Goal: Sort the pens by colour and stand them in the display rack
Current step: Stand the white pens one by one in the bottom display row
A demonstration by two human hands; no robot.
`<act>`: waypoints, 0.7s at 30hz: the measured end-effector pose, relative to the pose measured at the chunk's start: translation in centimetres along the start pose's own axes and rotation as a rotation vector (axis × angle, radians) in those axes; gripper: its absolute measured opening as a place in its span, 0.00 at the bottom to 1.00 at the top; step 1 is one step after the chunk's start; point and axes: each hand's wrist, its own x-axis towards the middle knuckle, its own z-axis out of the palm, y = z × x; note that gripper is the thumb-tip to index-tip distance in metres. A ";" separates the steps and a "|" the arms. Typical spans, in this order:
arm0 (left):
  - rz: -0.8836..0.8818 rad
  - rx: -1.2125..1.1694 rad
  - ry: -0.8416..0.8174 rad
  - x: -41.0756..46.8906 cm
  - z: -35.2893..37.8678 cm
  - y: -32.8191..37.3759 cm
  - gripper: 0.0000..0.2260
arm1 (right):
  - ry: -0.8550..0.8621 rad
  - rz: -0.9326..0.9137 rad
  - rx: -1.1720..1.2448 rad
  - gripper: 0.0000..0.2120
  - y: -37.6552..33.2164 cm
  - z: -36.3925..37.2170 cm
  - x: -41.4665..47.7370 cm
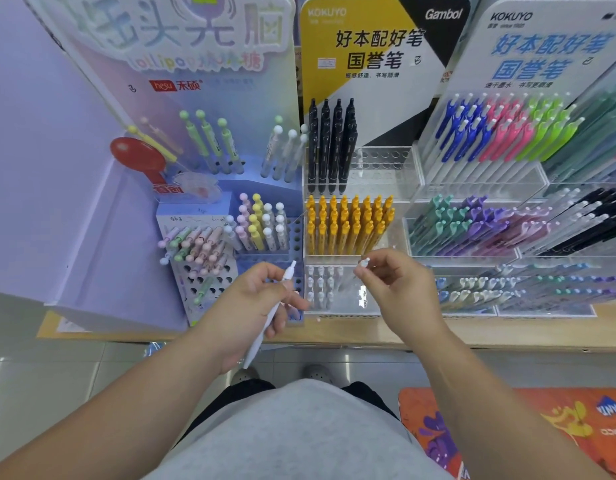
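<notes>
My left hand (pixel 251 303) grips a white pen (pixel 270 315) that slants from near my wrist up to a tip by the rack. My right hand (pixel 393 285) pinches the top of another white pen (pixel 363 262); its body is hard to make out against the clear rack. Both hands hover in front of the clear tiered rack (pixel 360 209). That rack holds black pens (pixel 330 147) at the back, yellow pens (pixel 348 225) in the middle row and white pens (pixel 322 284) in the lowest tier, just past my fingers.
A lilac stand (pixel 230 188) with ball-topped pastel pens sits to the left. To the right, a clear rack (pixel 507 209) carries blue, pink, green, teal and purple pens. A wooden shelf edge (pixel 334 336) runs below. An orange mat (pixel 528 431) lies on the tiled floor.
</notes>
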 end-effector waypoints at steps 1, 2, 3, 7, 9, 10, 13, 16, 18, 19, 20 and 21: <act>0.000 -0.004 0.009 0.0 -0.1 -0.1 0.07 | -0.004 -0.014 -0.022 0.05 0.2 0.3 0.0; 0.001 -0.004 0.018 0.0 -0.2 -0.2 0.08 | -0.011 -0.028 -0.047 0.05 0.4 0.5 0.1; 0.003 0.002 0.026 -0.1 -0.3 -0.3 0.08 | -0.018 -0.051 -0.088 0.06 0.6 0.7 0.2; 0.010 -0.012 0.047 -0.2 -0.5 -0.8 0.09 | -0.051 -0.185 -0.275 0.06 1.3 1.5 0.2; 0.009 -0.032 0.064 -0.3 -0.5 -0.8 0.09 | -0.072 -0.210 -0.321 0.06 1.9 2.0 0.2; 0.011 -0.039 0.074 -0.3 -0.5 -0.8 0.09 | -0.075 -0.217 -0.345 0.07 2.1 2.3 0.1; 0.021 -0.048 0.082 -0.5 -0.3 -0.6 0.09 | -0.083 -0.219 -0.394 0.09 2.8 3.0 -0.2; 0.024 -0.039 0.067 -0.6 -0.5 -0.5 0.08 | -0.091 -0.204 -0.426 0.09 3.1 3.4 -0.2; 0.021 -0.015 0.059 -0.6 -0.6 -0.6 0.08 | -0.093 -0.205 -0.441 0.09 3.2 3.6 -0.1; 0.017 -0.002 0.056 -0.5 -0.6 -0.7 0.08 | -0.093 -0.207 -0.446 0.09 3.2 3.6 -0.1; 0.013 0.008 0.055 -0.5 -0.6 -0.7 0.08 | -0.094 -0.208 -0.451 0.09 3.2 3.7 -0.1; 0.009 0.012 0.054 -0.5 -0.5 -0.7 0.07 | -0.096 -0.204 -0.453 0.09 3.2 3.7 -0.1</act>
